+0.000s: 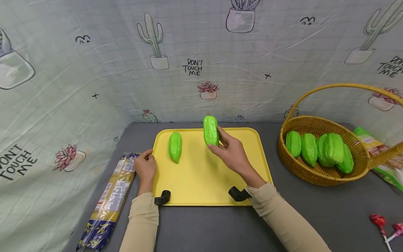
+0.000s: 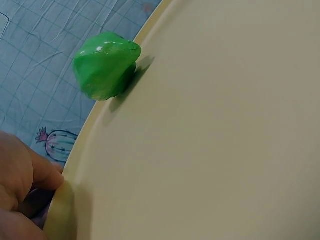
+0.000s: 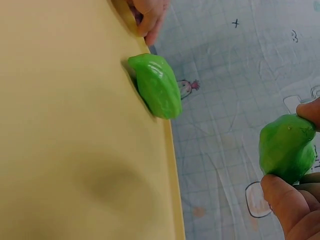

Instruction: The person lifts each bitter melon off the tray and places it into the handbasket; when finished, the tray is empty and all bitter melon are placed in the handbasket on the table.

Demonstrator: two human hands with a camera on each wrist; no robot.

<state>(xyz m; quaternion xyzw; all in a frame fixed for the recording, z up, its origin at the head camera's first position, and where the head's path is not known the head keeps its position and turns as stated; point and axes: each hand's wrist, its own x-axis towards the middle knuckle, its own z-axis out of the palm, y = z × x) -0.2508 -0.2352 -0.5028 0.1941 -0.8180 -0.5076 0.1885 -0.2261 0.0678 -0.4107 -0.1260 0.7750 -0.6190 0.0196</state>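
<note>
A cactus-print cloth backdrop walls in a grey tabletop on three sides. In the middle of the tabletop lies a yellow tray, its long side toward the person. To the right of it, apart from its edge, stands a woven basket with a tall hoop handle, holding several green chayotes packed side by side. Along the tray's left side lies a long packet of noodles in clear and blue wrap. Behind the basket a green snack bag lies partly hidden.

The right hand is raised over the far half of the tray, its grip clamped on a held chayote: thumb and fingers pinch the lower end, and the fruit stands upright, clear of the tray surface. The left hand rests at the tray's left rim, fingers curled round the edge. A second chayote lies flat on the tray's far-left part, near that hand but not touching it.

Two red lollipops lie at the tabletop's near-right corner.
</note>
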